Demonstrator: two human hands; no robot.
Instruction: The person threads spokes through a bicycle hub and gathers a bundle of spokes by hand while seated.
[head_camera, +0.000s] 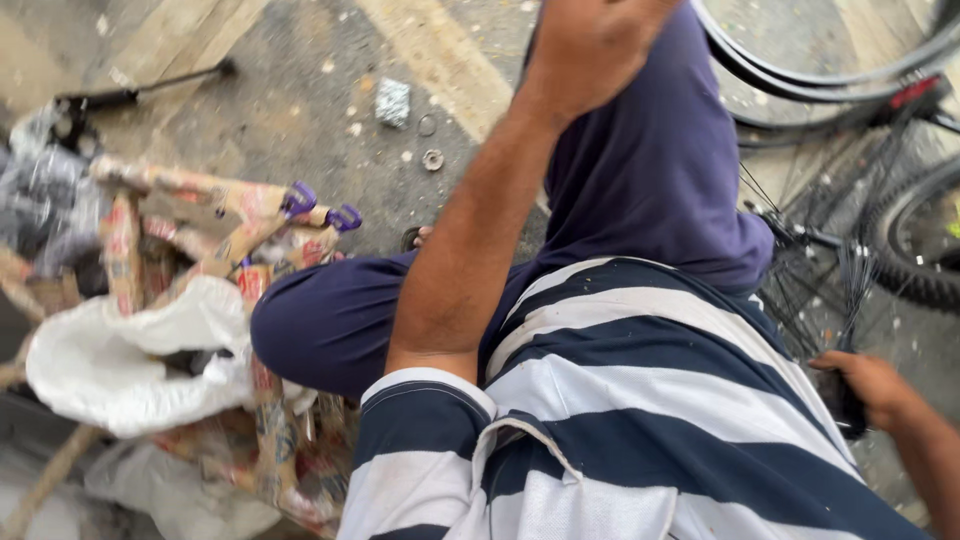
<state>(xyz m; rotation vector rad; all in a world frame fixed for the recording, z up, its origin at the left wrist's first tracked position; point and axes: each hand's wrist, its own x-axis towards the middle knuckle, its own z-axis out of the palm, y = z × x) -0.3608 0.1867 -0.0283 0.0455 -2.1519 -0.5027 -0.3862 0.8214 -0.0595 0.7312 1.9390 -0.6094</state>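
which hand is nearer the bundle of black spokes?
Right. The right hand grips the bundle of black spokes at its lower end, beside the bike wheel. The left hand is raised over the knee, well away from the spokes.

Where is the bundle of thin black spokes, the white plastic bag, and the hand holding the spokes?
bundle of spokes (858, 285), head view, middle of the fanned wires.
white plastic bag (120, 365), head view, bulging front.
right hand (868, 385), head view, back of the hand.
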